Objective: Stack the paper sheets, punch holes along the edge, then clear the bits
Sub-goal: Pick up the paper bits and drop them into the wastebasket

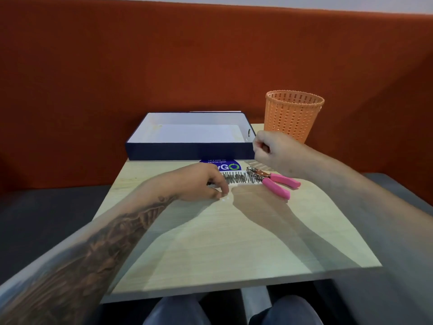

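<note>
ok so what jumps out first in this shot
The orange mesh basket at the far right of the table stands out against the rust-red wall, with the open navy box to its left. Nearer, a pink-handled hole punch lies by a brush, and the left hand reaches down by white bits.

The box (189, 151) sits at the far edge of the table (234, 242), with the basket (294, 116) at the far right corner. The brush (241, 178) lies before the box. The hole punch (273, 181) touches its right end.
</note>
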Available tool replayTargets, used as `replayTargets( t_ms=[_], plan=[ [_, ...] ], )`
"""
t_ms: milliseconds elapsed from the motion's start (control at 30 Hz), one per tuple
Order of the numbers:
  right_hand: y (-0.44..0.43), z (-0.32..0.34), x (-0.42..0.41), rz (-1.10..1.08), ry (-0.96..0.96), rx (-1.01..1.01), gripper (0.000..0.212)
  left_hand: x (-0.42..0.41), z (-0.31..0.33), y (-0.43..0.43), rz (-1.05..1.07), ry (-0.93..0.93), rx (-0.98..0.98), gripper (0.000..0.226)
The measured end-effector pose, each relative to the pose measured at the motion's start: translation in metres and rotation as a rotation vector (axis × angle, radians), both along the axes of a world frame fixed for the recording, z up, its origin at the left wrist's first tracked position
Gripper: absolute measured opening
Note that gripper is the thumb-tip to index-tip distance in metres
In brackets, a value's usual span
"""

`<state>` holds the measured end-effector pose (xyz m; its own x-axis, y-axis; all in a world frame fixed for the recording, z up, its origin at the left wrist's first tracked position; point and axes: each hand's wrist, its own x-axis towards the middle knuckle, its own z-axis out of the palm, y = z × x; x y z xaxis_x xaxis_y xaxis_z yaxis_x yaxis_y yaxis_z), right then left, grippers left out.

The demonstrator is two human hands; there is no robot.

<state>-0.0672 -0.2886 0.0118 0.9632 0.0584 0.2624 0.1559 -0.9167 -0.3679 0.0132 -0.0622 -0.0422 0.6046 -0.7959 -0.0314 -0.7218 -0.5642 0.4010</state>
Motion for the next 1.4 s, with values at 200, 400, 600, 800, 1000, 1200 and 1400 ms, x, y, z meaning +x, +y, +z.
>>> replayTargets(
  t_ms=[200,400,600,800,1000,1200,1400],
  plan=[
    [0.001,-0.012,-0.004,0.004,0.018,-0.01,0.022,-0.007,0.008,-0.008,-0.081,-0.114,0.083,0.015],
    [0.002,-0.009,-0.008,0.011,0.031,-0.001,0.024,-0.013,0.015,-0.017,-0.138,-0.312,0.175,0.012],
    [-0.001,-0.006,-0.014,0.013,0.023,0.039,0.017,-0.016,0.01,-0.019,-0.213,-0.389,0.184,0.009],
    [-0.008,-0.005,-0.02,0.001,0.009,0.054,0.014,-0.02,-0.007,-0.012,-0.144,-0.295,0.142,0.019],
    [-0.013,0.01,-0.021,0.001,-0.038,0.101,0.019,-0.016,0.022,-0.015,-0.027,-0.15,-0.077,0.012],
    [-0.037,0.048,-0.007,-0.069,-0.166,0.077,0.016,0.007,0.073,-0.044,0.021,-0.195,-0.275,0.015],
    [-0.073,0.088,0.022,-0.198,-0.228,0.078,0.019,0.037,0.134,-0.102,0.047,-0.257,-0.367,0.014]
  ],
)
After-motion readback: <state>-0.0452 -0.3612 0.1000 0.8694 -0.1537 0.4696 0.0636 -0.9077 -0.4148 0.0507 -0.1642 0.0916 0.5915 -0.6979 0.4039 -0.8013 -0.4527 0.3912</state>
